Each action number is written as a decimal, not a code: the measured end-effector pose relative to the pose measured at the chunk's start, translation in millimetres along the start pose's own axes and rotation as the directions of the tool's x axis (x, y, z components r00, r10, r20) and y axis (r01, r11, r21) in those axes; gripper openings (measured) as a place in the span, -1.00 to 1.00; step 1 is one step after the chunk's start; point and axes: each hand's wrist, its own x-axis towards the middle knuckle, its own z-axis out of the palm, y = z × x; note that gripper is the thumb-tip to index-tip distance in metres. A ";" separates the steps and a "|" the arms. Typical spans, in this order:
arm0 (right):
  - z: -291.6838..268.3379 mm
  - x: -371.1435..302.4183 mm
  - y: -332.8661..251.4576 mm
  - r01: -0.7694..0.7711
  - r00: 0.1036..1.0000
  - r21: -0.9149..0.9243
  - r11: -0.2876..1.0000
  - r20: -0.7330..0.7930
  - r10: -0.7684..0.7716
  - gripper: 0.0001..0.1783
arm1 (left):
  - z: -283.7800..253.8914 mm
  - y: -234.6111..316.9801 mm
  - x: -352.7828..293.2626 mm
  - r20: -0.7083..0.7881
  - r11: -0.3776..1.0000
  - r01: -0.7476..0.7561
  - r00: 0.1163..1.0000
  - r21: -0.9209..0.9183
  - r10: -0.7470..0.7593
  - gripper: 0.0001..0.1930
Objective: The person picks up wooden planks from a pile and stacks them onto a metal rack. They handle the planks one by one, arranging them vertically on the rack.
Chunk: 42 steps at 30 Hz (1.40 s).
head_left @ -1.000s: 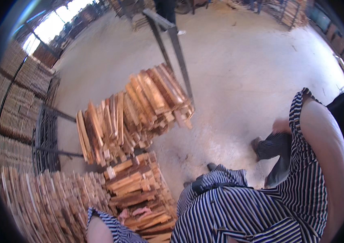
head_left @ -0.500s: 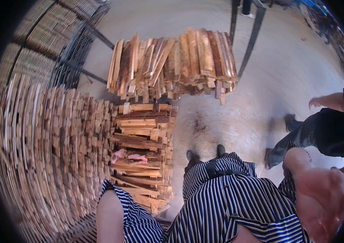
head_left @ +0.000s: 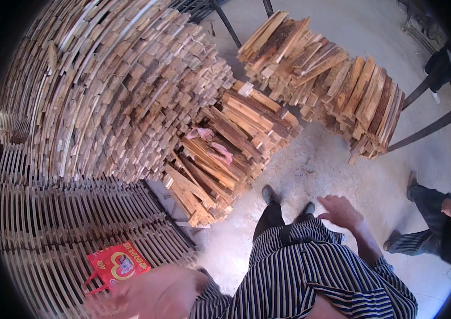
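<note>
My left hand [head_left: 153,292] is smeared by motion at the lower edge, over the slatted stacks. Right beside it is a red bag [head_left: 111,265] with a yellow heart-shaped print and red handles. Whether the hand touches the bag I cannot tell. My right hand [head_left: 340,211] hangs in front of my striped clothing above the floor, its fingers loosely bent and apart, holding nothing. Pink gloves or cloths [head_left: 220,151] lie on a pile of short rough boards [head_left: 241,125] ahead, out of reach of both hands.
A tall wall of stacked wood strips [head_left: 114,90] fills the left. Beyond the board pile stands another wood stack [head_left: 331,74] between dark metal bars [head_left: 427,130]. A co-worker [head_left: 443,218] in dark clothing stands at the right. Spaced slats [head_left: 76,212] lie at the lower left.
My view has turned left, bringing the red bag and slats into sight. My left hand has swung out over them. The right hand has come down in front of my body.
</note>
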 end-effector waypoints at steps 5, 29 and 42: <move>-0.9 25.6 -42.0 0.028 1.000 0.105 0.994 0.011 -0.030 -0.40 | -2.3 21.8 -170.6 0.073 0.145 0.963 0.131 0.227 -0.989 -0.47; 23.4 171.8 -78.9 -0.353 0.896 0.151 0.924 0.339 0.287 -0.36 | 175.2 -343.2 -601.8 -0.082 -0.404 0.631 -0.475 0.662 -0.876 0.27; 105.1 492.8 -50.3 0.284 0.942 0.525 0.802 -0.311 -0.129 -0.06 | 144.0 -312.7 -586.7 0.380 -0.512 0.818 -0.575 0.262 -0.724 -0.65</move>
